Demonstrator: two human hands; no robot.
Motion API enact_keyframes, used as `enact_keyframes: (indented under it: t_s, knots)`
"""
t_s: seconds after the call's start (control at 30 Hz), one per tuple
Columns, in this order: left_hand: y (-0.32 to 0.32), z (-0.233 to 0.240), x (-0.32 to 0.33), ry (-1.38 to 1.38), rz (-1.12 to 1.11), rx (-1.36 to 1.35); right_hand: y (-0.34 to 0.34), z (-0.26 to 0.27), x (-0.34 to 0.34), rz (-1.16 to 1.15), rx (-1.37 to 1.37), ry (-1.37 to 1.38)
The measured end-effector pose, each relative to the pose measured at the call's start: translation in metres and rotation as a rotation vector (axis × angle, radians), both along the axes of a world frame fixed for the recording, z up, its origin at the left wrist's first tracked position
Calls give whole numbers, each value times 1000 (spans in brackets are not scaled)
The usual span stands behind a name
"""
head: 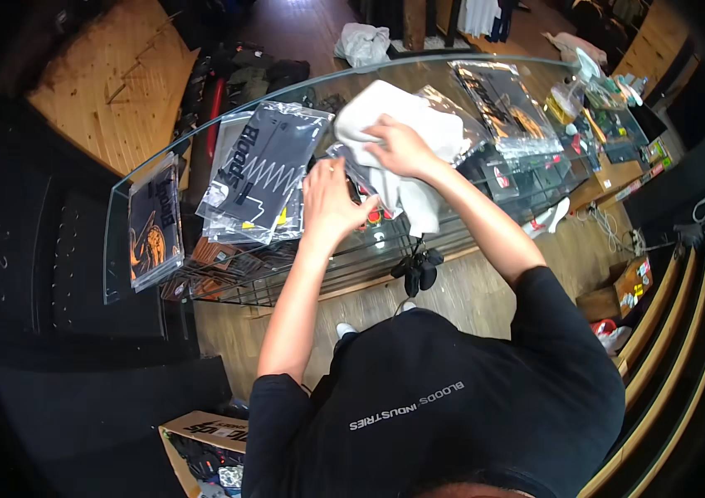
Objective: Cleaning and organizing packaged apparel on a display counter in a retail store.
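Note:
My right hand (399,148) presses on a white folded garment (427,121) on the glass counter. A ring is on my left hand (333,202), whose fingers are spread at the garment's left edge, near a clear plastic bag; whether they grip the bag is hidden. To the left, dark garments in clear plastic bags (271,168) lie in an overlapping pile. Another bagged dark garment with an orange print (156,224) rests at the counter's left end. More bagged garments (505,103) lie right of the white one, with crinkled clear plastic between them.
A glass display counter (117,249) curves across the view. At its right end stand a clear container (564,103) and small items. Black objects (417,271) hang at its near edge. An open cardboard box (203,429) sits at lower left, wooden slats (657,336) at right.

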State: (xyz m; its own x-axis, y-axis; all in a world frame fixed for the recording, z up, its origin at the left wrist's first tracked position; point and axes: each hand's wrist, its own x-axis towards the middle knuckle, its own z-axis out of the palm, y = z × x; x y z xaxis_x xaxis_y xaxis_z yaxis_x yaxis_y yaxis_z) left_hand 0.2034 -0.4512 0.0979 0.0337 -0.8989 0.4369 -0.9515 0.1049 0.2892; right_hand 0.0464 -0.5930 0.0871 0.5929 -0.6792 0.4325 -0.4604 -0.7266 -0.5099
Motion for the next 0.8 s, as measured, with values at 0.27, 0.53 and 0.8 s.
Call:
enact_keyframes:
  t_s: [0.27,0.53,0.8]
  knots:
    - [0,-6,2,-71,28,280,40,6,24,33,-55,80]
    - [-1,8,-6,-42,79,362,35,-9,-98,-206,-170,198]
    - [5,11,-19,-43,-154,187,-59,-13,-103,-584,-162,229]
